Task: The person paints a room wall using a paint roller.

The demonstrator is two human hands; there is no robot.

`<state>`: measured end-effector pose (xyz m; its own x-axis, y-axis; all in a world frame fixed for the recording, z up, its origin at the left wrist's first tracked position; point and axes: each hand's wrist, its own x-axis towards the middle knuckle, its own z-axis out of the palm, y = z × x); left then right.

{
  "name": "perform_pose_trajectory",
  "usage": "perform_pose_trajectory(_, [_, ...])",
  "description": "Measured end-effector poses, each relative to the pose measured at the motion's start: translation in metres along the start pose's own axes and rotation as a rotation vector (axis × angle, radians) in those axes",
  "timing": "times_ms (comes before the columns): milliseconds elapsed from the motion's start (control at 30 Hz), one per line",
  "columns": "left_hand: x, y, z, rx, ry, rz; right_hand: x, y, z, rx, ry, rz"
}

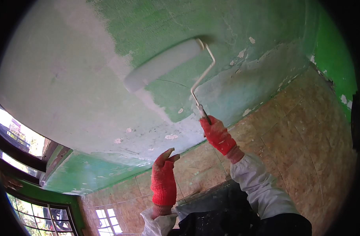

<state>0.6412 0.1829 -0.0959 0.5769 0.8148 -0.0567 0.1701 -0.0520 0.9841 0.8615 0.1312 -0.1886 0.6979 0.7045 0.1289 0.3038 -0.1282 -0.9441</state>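
Observation:
My right hand (218, 134), in a red fingerless knit glove, grips the dark handle of a paint roller (165, 65). The roller's wire frame bends up from the handle to a long, pale sleeve, blurred along its edges, which lies against a green plaster wall (171, 100). A coat of whitish paint (88, 97) covers the wall left of the sleeve, with a ragged border against the green. Below the roller, my left hand (163, 180) wears a matching glove and holds nothing. Its bare fingertips are apart, in front of the wall's lower edge.
Brown stone-patterned tiles (295, 138) run below the painted wall. Flaked patches (241, 53) mark the plaster at right. A bright green side wall (334, 67) meets it there. At lower left are a barred window (44, 215) and a dark-framed opening (20, 135). A dark surface (209, 200) lies below my arms.

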Motion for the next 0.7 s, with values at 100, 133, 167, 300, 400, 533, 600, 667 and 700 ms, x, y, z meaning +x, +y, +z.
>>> perform_pose_trajectory(100, [-0.004, 0.000, -0.005, -0.010, 0.035, 0.011, -0.026, 0.045, 0.015, -0.128, 0.031, 0.026])
perform_pose_trajectory(133, [-0.005, 0.001, -0.007, -0.016, 0.051, 0.015, -0.038, 0.058, 0.019, -0.129, 0.016, 0.121])
perform_pose_trajectory(167, [-0.006, 0.001, -0.008, -0.018, 0.060, 0.022, -0.048, 0.074, 0.023, -0.050, -0.024, 0.284])
perform_pose_trajectory(300, [-0.011, 0.006, 0.002, -0.065, 0.043, -0.002, -0.089, 0.173, 0.046, -0.029, -0.038, 0.486])
perform_pose_trajectory(400, [-0.011, 0.012, 0.005, -0.051, 0.055, -0.032, -0.092, 0.169, 0.046, 0.092, -0.065, 0.595])
perform_pose_trajectory(533, [-0.010, 0.003, 0.004, -0.037, 0.021, -0.019, -0.082, 0.130, 0.037, 0.118, -0.045, 0.538])
perform_pose_trajectory(600, [-0.011, 0.000, 0.003, -0.049, -0.008, -0.004, -0.071, 0.115, 0.031, 0.055, -0.012, 0.368])
perform_pose_trajectory(667, [-0.010, 0.002, 0.001, -0.070, 0.001, -0.014, -0.046, 0.048, 0.019, -0.016, -0.062, 0.167])
perform_pose_trajectory(700, [-0.010, 0.004, 0.002, -0.073, -0.005, -0.018, -0.034, 0.024, 0.012, -0.067, -0.094, 0.043])
